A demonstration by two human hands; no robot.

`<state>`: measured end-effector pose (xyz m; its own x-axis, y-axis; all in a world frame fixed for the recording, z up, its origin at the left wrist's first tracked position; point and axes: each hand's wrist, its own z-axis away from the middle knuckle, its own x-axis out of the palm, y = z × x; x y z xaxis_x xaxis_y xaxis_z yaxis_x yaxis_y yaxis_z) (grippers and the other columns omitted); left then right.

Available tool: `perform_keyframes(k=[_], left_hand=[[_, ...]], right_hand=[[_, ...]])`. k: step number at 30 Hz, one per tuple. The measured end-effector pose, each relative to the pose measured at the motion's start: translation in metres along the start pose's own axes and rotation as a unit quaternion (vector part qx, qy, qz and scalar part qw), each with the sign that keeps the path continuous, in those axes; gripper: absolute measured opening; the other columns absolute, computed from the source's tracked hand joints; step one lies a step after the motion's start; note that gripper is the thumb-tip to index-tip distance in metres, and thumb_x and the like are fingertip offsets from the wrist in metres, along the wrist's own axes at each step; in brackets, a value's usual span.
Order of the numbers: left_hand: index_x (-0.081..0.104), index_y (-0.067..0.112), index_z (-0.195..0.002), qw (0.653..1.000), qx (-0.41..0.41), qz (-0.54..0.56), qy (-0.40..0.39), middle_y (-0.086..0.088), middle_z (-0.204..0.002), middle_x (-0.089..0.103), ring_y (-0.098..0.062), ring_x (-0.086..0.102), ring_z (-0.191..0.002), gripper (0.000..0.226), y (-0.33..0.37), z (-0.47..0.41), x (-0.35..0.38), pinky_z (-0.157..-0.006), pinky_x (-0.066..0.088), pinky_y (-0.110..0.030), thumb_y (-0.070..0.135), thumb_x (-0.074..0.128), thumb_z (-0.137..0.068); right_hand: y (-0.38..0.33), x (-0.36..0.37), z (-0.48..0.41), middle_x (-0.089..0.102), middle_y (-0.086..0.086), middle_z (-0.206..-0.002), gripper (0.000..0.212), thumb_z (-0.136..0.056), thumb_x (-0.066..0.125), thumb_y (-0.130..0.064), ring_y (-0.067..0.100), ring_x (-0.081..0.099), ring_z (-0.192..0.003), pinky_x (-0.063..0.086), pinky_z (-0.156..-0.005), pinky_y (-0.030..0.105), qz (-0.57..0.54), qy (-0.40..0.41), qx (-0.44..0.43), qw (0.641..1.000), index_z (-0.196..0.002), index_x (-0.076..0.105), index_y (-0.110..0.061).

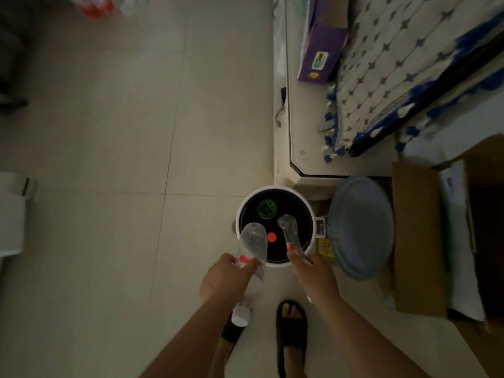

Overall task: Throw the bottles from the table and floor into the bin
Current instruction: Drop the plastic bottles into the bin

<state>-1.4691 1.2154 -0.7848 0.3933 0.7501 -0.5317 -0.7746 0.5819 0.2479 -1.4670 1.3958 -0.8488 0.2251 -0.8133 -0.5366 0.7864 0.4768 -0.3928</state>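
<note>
Gripping a clear plastic bottle (252, 242) in your left hand (223, 279) and a crumpled bottle (289, 232) in your right hand (313, 271), both over the open white bin (313, 222) at centre frame. Release too early and the left one could clip the near rim and bounce out.
</note>
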Motion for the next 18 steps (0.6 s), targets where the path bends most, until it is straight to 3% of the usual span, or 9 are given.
perform_keyframes(k=[4, 7, 15, 18], left_hand=[[0.062, 0.017, -0.109, 0.995, -0.055, 0.086, -0.007, -0.004, -0.093, 0.063, -0.024, 0.060, -0.083, 0.056, 0.012, -0.018, 0.021, -0.072, 0.044, -0.030, 0.063, 0.054, -0.079], [0.066, 0.010, -0.104, 0.988, -0.079, 0.131, -0.003, -0.009, -0.095, 0.068, -0.026, 0.062, -0.082, 0.061, 0.019, -0.034, 0.036, -0.069, 0.044, -0.031, 0.064, 0.054, -0.078], [0.067, 0.004, -0.106, 0.982, -0.115, 0.149, 0.026, -0.016, -0.103, 0.069, -0.033, 0.063, -0.090, 0.067, 0.032, -0.075, 0.050, -0.074, 0.044, -0.032, 0.064, 0.052, -0.079], [0.066, 0.003, -0.107, 0.972, -0.120, 0.199, 0.017, -0.017, -0.107, 0.067, -0.035, 0.064, -0.096, 0.064, 0.038, -0.084, 0.048, -0.086, 0.053, -0.040, 0.061, 0.052, -0.082]], right_hand=[[-0.003, -0.001, -0.030, 0.064, 0.017, -0.106, 0.085, -0.059, 0.039, -0.087, 0.033, 0.062, -0.093, 0.049, -0.080, 0.039, 0.030, -0.032, 0.005, 0.999, -0.094, 0.062, -0.013], [-0.002, -0.005, -0.051, 0.063, 0.016, -0.112, 0.091, -0.064, 0.037, -0.085, 0.034, 0.059, -0.102, 0.049, -0.087, 0.042, 0.069, -0.037, 0.006, 0.997, -0.109, 0.063, -0.011], [0.002, -0.006, -0.098, 0.067, 0.018, -0.104, 0.096, -0.058, 0.043, -0.086, 0.034, 0.063, -0.090, 0.052, -0.077, 0.041, 0.098, -0.049, -0.005, 0.994, -0.103, 0.064, -0.005], [-0.002, -0.007, -0.108, 0.068, 0.019, -0.102, 0.093, -0.061, 0.043, -0.086, 0.035, 0.063, -0.091, 0.050, -0.078, 0.040, 0.082, -0.051, -0.011, 0.995, -0.101, 0.066, -0.005]])
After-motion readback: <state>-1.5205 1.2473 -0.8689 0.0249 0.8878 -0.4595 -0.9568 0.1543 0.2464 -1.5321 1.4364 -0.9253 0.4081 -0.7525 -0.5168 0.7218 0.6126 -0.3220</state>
